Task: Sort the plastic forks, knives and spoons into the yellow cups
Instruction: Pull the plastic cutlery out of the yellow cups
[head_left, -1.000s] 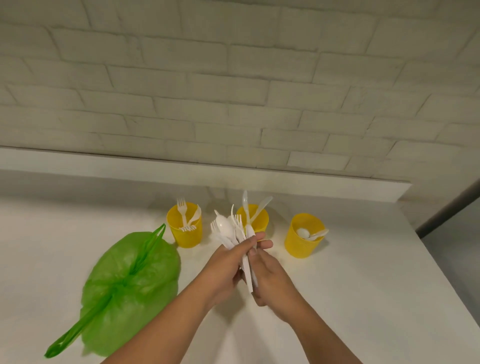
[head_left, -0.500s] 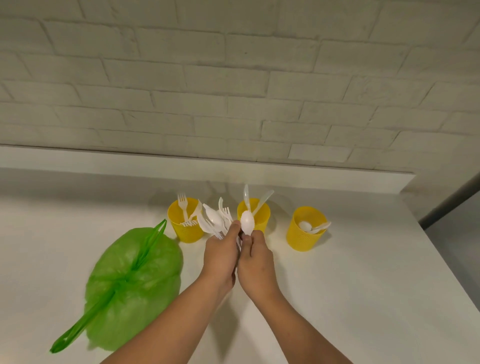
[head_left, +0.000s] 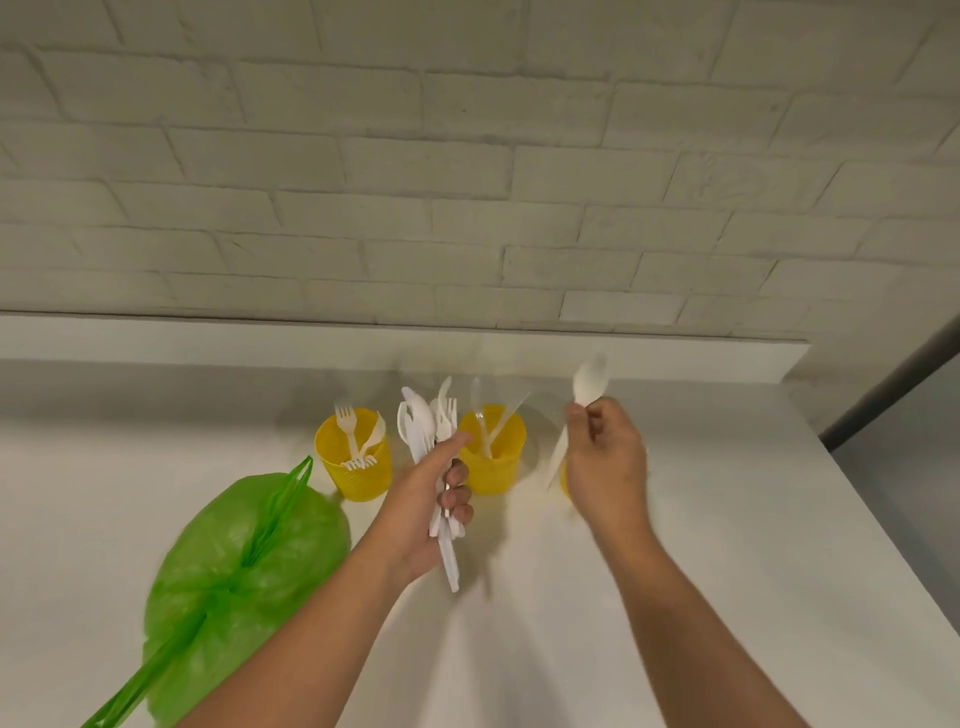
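My left hand (head_left: 428, 506) grips a bundle of white plastic cutlery (head_left: 426, 431), heads fanned upward, in front of the cups. My right hand (head_left: 605, 460) pinches a single white spoon (head_left: 589, 384), bowl up, handle slanting down to the left. The left yellow cup (head_left: 358, 480) holds forks. The middle yellow cup (head_left: 493, 470) holds knives. The right yellow cup (head_left: 565, 480) is almost wholly hidden behind my right hand; only a sliver of yellow shows.
A tied green plastic bag (head_left: 244, 577) lies on the white counter (head_left: 727, 545) to the left of my arms. A brick wall with a low ledge (head_left: 208, 338) runs behind the cups. The counter's right edge drops off at the far right.
My right hand has pulled one spoon out of the bundle and carried it right, over the right cup. My left hand keeps holding the rest.
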